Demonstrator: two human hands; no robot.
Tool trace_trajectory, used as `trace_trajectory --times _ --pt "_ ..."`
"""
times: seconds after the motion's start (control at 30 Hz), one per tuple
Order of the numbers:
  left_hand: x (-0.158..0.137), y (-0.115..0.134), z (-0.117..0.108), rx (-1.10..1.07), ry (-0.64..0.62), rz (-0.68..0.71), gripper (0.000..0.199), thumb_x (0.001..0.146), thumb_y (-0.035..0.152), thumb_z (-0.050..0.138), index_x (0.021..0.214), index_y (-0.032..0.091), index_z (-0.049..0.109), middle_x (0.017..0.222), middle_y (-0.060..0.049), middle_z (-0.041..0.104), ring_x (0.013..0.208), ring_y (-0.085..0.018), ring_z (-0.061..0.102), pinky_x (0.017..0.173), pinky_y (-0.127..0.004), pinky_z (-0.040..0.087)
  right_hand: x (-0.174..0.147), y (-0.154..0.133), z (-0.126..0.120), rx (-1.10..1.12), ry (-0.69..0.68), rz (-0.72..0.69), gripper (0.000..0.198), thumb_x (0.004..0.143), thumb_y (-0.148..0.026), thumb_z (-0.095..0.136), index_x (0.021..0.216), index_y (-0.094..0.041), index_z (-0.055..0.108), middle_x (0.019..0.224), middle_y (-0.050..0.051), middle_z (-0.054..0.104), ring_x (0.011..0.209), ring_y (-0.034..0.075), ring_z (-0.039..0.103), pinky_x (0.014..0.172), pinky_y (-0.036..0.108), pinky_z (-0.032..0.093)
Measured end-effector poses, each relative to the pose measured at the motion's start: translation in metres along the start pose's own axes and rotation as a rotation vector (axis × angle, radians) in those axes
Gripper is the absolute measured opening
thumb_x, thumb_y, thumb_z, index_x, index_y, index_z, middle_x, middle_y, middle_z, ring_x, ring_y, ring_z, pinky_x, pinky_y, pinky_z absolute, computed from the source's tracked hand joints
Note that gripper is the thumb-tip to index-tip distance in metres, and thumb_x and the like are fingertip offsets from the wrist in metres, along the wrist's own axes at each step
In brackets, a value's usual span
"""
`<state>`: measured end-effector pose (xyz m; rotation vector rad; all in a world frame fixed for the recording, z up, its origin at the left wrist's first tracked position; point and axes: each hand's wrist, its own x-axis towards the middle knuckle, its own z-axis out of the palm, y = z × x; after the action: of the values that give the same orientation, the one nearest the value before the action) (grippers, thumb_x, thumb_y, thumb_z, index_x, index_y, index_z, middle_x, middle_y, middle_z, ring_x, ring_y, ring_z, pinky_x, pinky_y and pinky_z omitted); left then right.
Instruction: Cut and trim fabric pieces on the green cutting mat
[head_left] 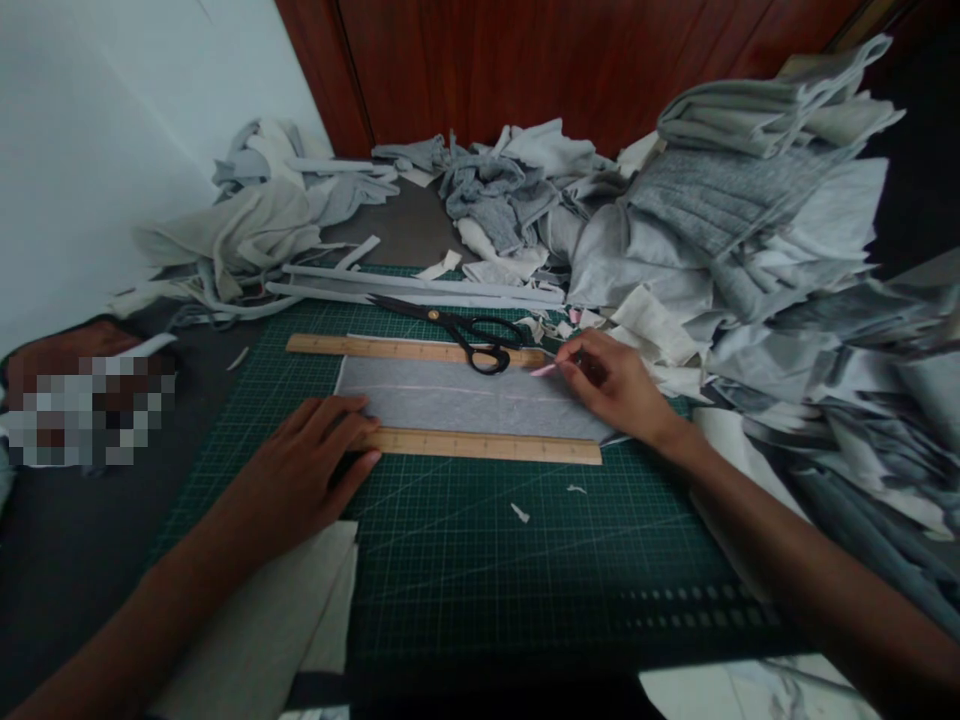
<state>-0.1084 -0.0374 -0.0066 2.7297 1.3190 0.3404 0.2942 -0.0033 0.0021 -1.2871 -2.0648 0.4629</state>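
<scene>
A strip of grey fabric (pixel 420 400) lies on the green cutting mat (pixel 465 580), with a pink line drawn along it. My left hand (pixel 319 455) is closed on the left end of the lower wooden ruler (pixel 487 445), thumb below and fingers above, along the fabric's near edge. Between the thumb and fingers of my right hand (pixel 611 385) is a thin piece of pink tailor's chalk (pixel 544 370), close to the fabric's right part. A second wooden ruler (pixel 405 348) runs along the far edge. Black scissors (pixel 457 322) rest across it, handles over the fabric.
Grey and white fabric heaps (pixel 502 190) line the back, and a tall folded stack (pixel 735 170) rises at right. Pale strips (pixel 420 290) cross the mat's far edge. Folded cream cloth (pixel 300 600) lies under my left forearm. Small scraps (pixel 520 513) dot the mat.
</scene>
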Motion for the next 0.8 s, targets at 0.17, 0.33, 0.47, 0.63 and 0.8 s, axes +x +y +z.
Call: trace_trajectory --times 0.17,0.33,0.47,0.63,0.8 --pt "0.000 -0.003 0.000 -0.011 -0.012 0.009 0.026 0.104 0.037 0.049 0.118 0.019 0.062 0.131 -0.016 0.063 0.121 -0.034 0.059 0.106 -0.057 0.052 -0.004 0.011 0.010 -0.074 0.030 -0.038 0.016 0.101 -0.028 0.053 0.107 -0.020 0.065 0.093 0.006 0.065 0.078 0.020 0.059 0.072 0.035 0.048" --pt "0.002 -0.003 0.000 -0.006 -0.011 0.007 0.025 0.104 0.036 0.049 0.117 0.019 0.061 0.131 -0.016 0.062 0.119 -0.034 0.059 0.104 -0.059 0.053 -0.007 0.006 0.013 -0.105 -0.024 0.004 0.030 0.104 -0.036 0.055 0.126 -0.019 0.065 0.107 0.009 0.067 0.085 0.021 0.064 0.074 0.036 0.051" --pt "0.003 0.002 -0.003 0.008 -0.050 -0.032 0.023 0.104 0.036 0.049 0.118 0.019 0.059 0.132 -0.015 0.060 0.121 -0.035 0.058 0.107 -0.059 0.052 -0.002 0.001 0.022 -0.215 -0.016 0.041 0.033 0.102 -0.043 0.060 0.123 -0.020 0.067 0.110 0.011 0.069 0.095 0.026 0.067 0.076 0.038 0.052" --pt "0.004 0.005 -0.006 0.025 -0.071 -0.056 0.022 0.105 0.035 0.049 0.119 0.020 0.057 0.133 -0.012 0.059 0.123 -0.033 0.057 0.110 -0.056 0.051 0.003 0.000 0.032 -0.318 0.031 0.100 0.030 0.101 -0.043 0.060 0.118 -0.019 0.067 0.109 0.012 0.070 0.088 0.025 0.067 0.066 0.035 0.049" --pt "0.004 0.004 -0.005 0.006 -0.055 -0.055 0.022 0.104 0.036 0.050 0.118 0.021 0.058 0.131 -0.012 0.060 0.121 -0.034 0.058 0.109 -0.059 0.051 0.005 -0.002 0.029 -0.183 0.047 0.090 0.014 0.098 -0.034 0.060 0.099 -0.021 0.065 0.101 0.009 0.069 0.080 0.021 0.063 0.067 0.034 0.047"
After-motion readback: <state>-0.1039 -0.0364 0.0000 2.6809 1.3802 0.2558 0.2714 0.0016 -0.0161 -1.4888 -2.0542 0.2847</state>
